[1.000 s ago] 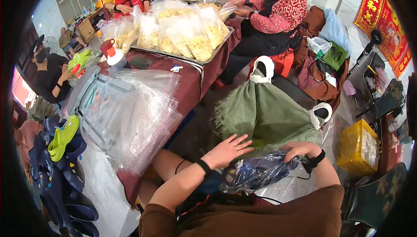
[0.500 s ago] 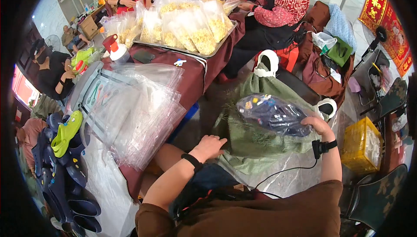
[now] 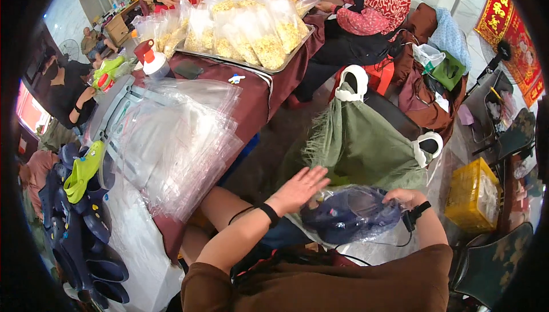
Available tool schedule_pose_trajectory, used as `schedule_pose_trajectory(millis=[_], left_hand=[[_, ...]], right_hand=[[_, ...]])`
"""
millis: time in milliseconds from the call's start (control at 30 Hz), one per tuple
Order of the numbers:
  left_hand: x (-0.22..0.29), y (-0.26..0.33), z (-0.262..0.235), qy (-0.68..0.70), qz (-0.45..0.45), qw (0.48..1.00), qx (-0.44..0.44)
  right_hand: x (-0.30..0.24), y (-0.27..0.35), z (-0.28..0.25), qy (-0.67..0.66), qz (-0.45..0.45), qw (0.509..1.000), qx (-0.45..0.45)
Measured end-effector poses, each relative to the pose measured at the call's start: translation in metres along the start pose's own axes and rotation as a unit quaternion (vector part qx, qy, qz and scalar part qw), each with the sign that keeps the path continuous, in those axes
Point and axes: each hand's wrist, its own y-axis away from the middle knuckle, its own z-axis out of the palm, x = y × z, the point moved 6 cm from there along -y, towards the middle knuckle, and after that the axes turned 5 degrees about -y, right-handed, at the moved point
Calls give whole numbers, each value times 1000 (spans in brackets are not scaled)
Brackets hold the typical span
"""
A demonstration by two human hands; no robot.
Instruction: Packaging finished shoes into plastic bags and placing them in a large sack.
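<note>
My right hand (image 3: pixel 404 198) grips the right end of a clear plastic bag with dark blue clogs (image 3: pixel 350 215) in it, held low in front of me. Over the bag's left end my left hand (image 3: pixel 300 189) is spread, fingers stretched out; whether it touches the plastic I cannot tell. Just beyond lies a green woven sack (image 3: pixel 366 138) with frayed edges, its upper corners at two white ring-shaped pieces (image 3: pixel 351 83). To my left, loose dark blue clogs (image 3: pixel 71 243) are heaped with one lime-green clog (image 3: pixel 84 174) on top.
Flat clear bags (image 3: pixel 177 140) are stacked on the maroon-covered table (image 3: pixel 257 103). Behind them a metal tray (image 3: pixel 274 74) carries several bags of yellow food pieces. A yellow crate (image 3: pixel 472 195) stands at the right, near folding chairs. Other people sit or stand around the table.
The bagged clogs have come toward me, off the green sack, with my right hand still on the bag. My left hand has moved up and right, and its fingers have spread.
</note>
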Motion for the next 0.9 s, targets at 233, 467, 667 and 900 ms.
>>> schedule_pose_trajectory(millis=[233, 467, 667, 900], left_hand=[[-5, 25, 69, -91, 56, 984, -140], [-48, 88, 80, 83, -179, 871, -449], [-43, 56, 74, 74, -186, 933, -299], [-14, 53, 95, 68, -124, 937, -320]], right_hand=[[-25, 15, 43, 34, 63, 992, -101], [-50, 25, -5, -50, -99, 992, -52], [-90, 20, -51, 27, -324, 934, 147], [-27, -65, -44, -96, -84, 973, 190]])
